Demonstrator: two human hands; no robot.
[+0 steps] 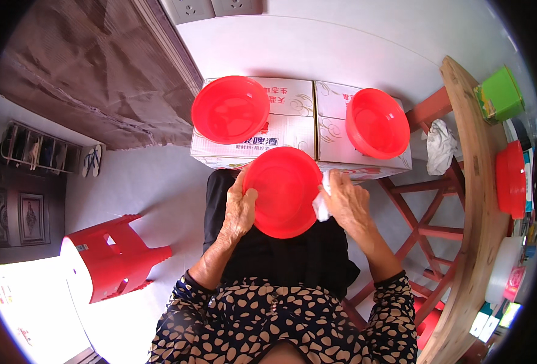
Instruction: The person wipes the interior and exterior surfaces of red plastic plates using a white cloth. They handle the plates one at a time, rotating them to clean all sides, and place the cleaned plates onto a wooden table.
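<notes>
A round red plastic basin (283, 191) is held up over my lap, its inside facing me. My left hand (239, 206) grips its left rim, thumb on the inner side and fingers behind. On the opposite side, my right hand (346, 200) is closed on a crumpled white cloth (322, 205) pressed against the basin's outer right rim. Two similar red basins rest on white cardboard boxes in front of me: one basin (231, 110) at the left, the other basin (378, 124) at the right, tilted.
The cardboard boxes (292, 130) stand against a white wall. A wooden table (472, 200) on red legs runs along the right, with a green container (500, 94) and red tub (511, 180). White crumpled material (441, 147) hangs beside it. A red stool (113, 259) is at the left.
</notes>
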